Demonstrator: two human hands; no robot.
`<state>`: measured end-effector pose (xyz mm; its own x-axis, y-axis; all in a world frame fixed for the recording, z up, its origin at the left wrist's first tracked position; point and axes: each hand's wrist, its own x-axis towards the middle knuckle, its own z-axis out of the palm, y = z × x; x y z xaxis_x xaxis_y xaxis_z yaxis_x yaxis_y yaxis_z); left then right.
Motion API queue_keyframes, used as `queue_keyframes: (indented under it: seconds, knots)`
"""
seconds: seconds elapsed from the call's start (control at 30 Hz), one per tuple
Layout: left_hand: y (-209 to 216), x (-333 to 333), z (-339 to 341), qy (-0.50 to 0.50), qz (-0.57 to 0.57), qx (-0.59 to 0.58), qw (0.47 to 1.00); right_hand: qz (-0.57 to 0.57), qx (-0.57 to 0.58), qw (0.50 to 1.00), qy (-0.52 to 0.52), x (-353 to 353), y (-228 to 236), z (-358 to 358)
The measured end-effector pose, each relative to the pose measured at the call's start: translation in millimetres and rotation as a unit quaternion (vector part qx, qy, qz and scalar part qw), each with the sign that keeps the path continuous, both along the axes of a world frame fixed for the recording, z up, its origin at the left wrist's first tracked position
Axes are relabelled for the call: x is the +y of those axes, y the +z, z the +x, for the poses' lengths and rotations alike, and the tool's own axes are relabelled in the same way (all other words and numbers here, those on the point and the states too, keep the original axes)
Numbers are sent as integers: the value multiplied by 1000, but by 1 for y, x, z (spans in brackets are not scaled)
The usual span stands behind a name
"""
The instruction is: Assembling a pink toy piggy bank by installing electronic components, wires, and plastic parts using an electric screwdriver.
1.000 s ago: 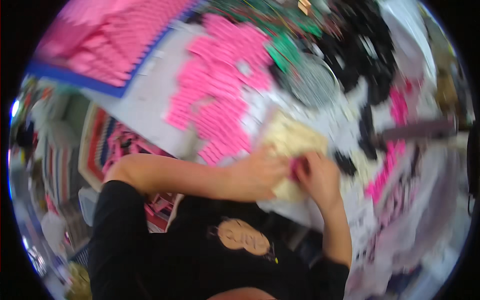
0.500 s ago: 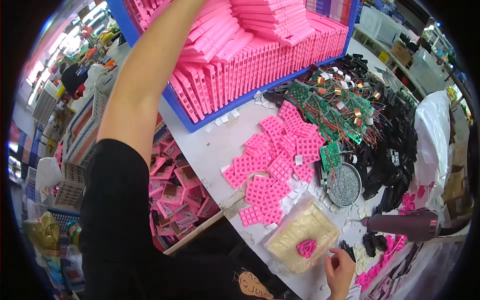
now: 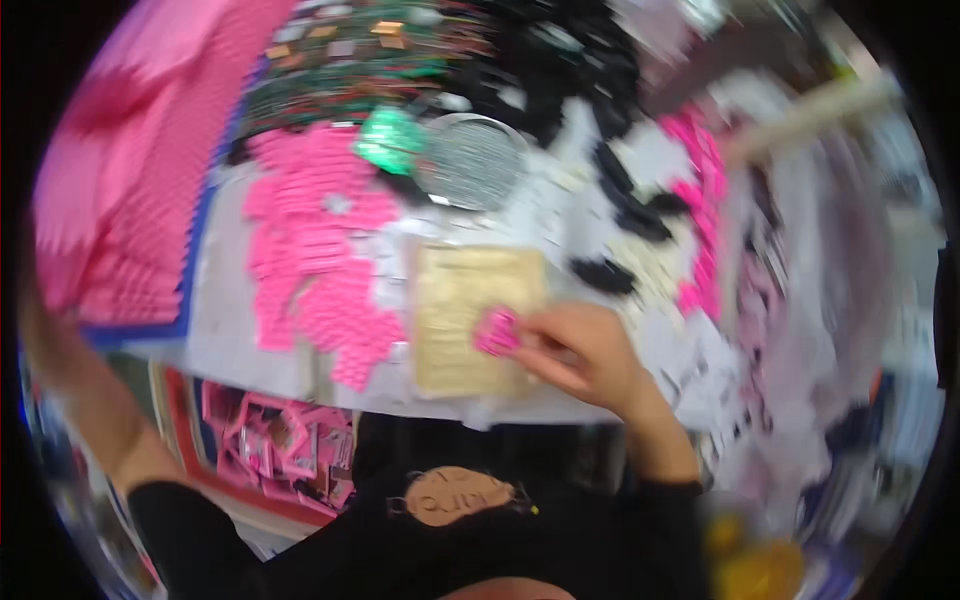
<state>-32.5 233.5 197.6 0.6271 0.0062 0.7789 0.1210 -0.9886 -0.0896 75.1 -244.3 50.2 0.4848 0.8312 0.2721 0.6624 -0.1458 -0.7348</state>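
On the cream, plastic-wrapped block (image 3: 440,345) at the table's front edge lies a small pink rosette-like bundle (image 3: 494,332). The thumb and forefinger of my right hand (image 3: 585,355) are closed at the bundle's right side, pinching it, though blur softens the contact. My left forearm (image 3: 90,400) reaches up along the left rim beside the blue crate (image 3: 140,332) of stacked pink plastic panels (image 3: 150,200). The left hand itself is lost at the dark edge of the picture. Pink keypad-like pieces (image 3: 325,240) lie heaped left of the block.
Behind the block stand a round dish of small grey metal bits (image 3: 470,165) and a green circuit board (image 3: 390,140). Wired boards (image 3: 350,70) and black parts (image 3: 560,60) fill the back. Pink strips (image 3: 700,220) lie at right. Below the table sits a box of pink parts (image 3: 280,440).
My view has swung right and down toward the block. My right hand has come to the pink bundle. My left arm now sits at the far left rim.
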Motion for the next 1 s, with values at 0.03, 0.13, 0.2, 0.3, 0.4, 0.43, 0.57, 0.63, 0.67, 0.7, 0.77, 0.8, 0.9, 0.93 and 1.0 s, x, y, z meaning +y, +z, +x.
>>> queue_keyframes:
  seconds: [0.03, 0.13, 0.2, 0.3, 0.4, 0.43, 0.57, 0.63, 0.67, 0.7, 0.77, 0.8, 0.9, 0.93, 1.0]
  knots:
    - [-29, -44, -6, -53, -1, 54, 997, 14, 115, 993, -26, 1, -1, -7]
    - [-77, -154, -38, -220, 3, 191, 957, 143, 396, 907, -29, 19, 11, -29]
    - [-99, -205, -42, -317, -41, 254, 913, 227, 564, 794, -5, 23, 11, -43]
    - [-117, -252, -20, -333, -351, 160, 860, 92, 602, 793, 23, -3, -2, -33]
    - [-163, -255, -24, -280, -728, 199, 593, 84, 594, 800, 24, -12, 1, -39]
    - [-177, -255, -23, -286, -797, 246, 471, 66, 523, 850, 3, -17, 0, -38]
    - [-181, -261, -14, -266, -829, 216, 441, -20, 197, 943, -268, -85, -9, -18]
    - [-182, -256, -15, -223, -825, 192, 483, -216, -121, 861, -444, -144, -8, -14]
    - [-182, -256, -12, -228, -834, 204, 460, -312, -131, 825, -453, -172, -6, -17]
    - [-183, -256, -11, -229, -837, 211, 450, -393, -139, 788, -453, -195, -13, -23]
    - [-190, -254, -13, -186, -867, 210, 413, -456, -159, 754, -445, -221, -32, -35]
    - [-192, -255, -10, -200, -863, 214, 412, -413, -148, 777, -451, -229, -37, -39]
    - [-188, -262, -9, -209, -876, 196, 388, -349, -96, 816, -450, -251, -37, -36]
    - [-186, -263, -8, -211, -883, 186, 375, -326, -99, 819, -461, -264, -30, -35]
    - [-190, -263, -13, -209, -881, 181, 385, -297, -125, 813, -486, -265, -12, -33]
